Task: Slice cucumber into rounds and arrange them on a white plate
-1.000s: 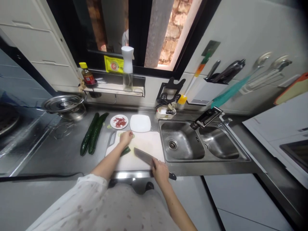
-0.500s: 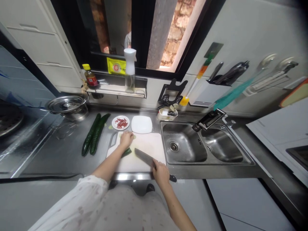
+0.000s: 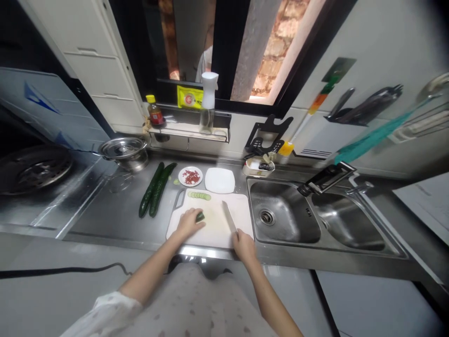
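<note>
My left hand point(image 3: 190, 222) is closed over a short piece of cucumber point(image 3: 199, 216) on the white cutting board point(image 3: 224, 236), hiding most of it. The handle of a kitchen knife point(image 3: 229, 217) is in my right hand point(image 3: 244, 245). Its blade points away from me over the right part of the board, apart from the cucumber piece. Along the board's far left edge lies an overlapping row of cucumber slices point(image 3: 199, 195). Two whole cucumbers point(image 3: 152, 189) rest on the steel counter to the left.
Behind the board stand a plate of chopped red bits point(image 3: 190, 183) and a white square plate point(image 3: 220, 180). A lidded steel pot point(image 3: 129, 154) is at the back left. To the right is a double sink point(image 3: 284, 234) with a black faucet point(image 3: 317, 181).
My left hand has moved from the slices at the board's far edge back toward me, onto the cucumber piece. The knife has turned to point more straight ahead. The view has shifted left.
</note>
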Tool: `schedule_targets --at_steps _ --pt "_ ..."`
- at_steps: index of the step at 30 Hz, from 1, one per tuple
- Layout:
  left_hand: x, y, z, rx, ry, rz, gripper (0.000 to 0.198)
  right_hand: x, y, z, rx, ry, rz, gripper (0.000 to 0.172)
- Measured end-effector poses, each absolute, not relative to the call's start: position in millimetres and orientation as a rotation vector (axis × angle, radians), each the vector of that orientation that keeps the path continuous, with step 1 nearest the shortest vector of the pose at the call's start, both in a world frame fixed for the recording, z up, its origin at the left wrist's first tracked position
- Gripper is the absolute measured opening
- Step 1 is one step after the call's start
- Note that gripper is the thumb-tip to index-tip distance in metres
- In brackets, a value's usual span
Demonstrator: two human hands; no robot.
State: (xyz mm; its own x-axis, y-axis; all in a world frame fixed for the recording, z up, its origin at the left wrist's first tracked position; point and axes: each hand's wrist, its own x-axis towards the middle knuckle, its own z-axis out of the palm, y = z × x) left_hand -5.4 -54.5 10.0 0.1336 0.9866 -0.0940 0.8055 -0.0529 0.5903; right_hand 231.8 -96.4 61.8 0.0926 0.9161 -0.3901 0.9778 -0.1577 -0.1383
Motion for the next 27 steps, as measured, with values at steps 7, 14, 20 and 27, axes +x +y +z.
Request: schedule_targets --at_steps 7,14,20,27 --pt "-8 -56 11 1.856 1.736 0.457 0.051 225 -90 56 2.170 1.940 -0.567 0.033" --pt "-23 -45 -8 1.556 1.764 0.670 0.048 221 -86 58 2.160 1.913 -0.576 0.034" --pt "-72 -24 -11 1.380 2.056 0.783 0.049 221 -83 61 2.142 1.894 -0.591 0.033" --pt "-104 -9 -9 1.446 2.291 0.606 0.045 221 -85 58 2.169 1.893 -0.597 0.034"
